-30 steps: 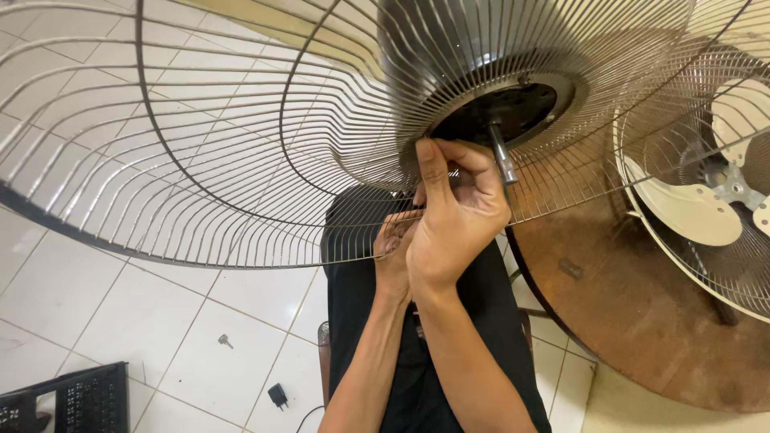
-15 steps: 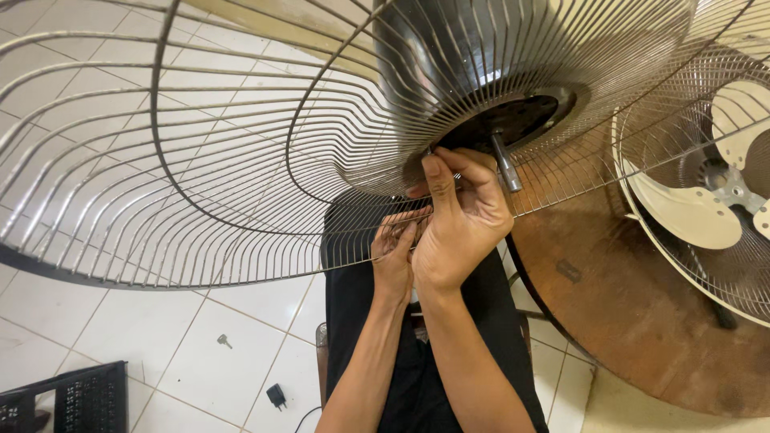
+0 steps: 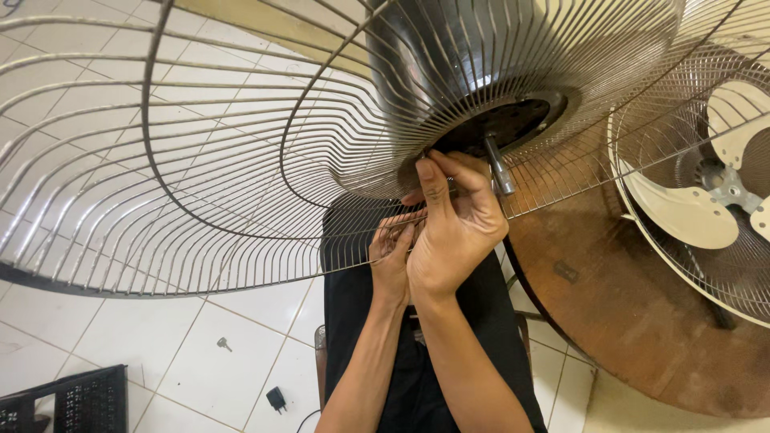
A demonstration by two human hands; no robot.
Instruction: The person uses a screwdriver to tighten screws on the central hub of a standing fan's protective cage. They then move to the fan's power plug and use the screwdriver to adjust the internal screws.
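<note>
A large silver wire fan guard [image 3: 200, 176] fills the upper view, tilted over my lap. At its centre sits a black hub plate [image 3: 513, 120] with a grey motor shaft [image 3: 499, 168] sticking out. My right hand [image 3: 453, 232] reaches up to the hub's lower left edge, thumb and fingers pinched on the wires there. My left hand [image 3: 391, 256] is just below and left of it, partly behind the guard, with its fingers curled onto the wires. Whether either hand also holds a small part, I cannot tell.
A round brown wooden table [image 3: 626, 321] stands at the right, and a second fan with cream blades [image 3: 690, 216] rests on it. On the white tile floor lie a small screw [image 3: 223, 344], a small black piece [image 3: 276, 398] and a black crate [image 3: 64, 401].
The guard has swung, so its rings sit further right and closer in view. Both hands stay at the hub's edge, the fingers shifting slightly.
</note>
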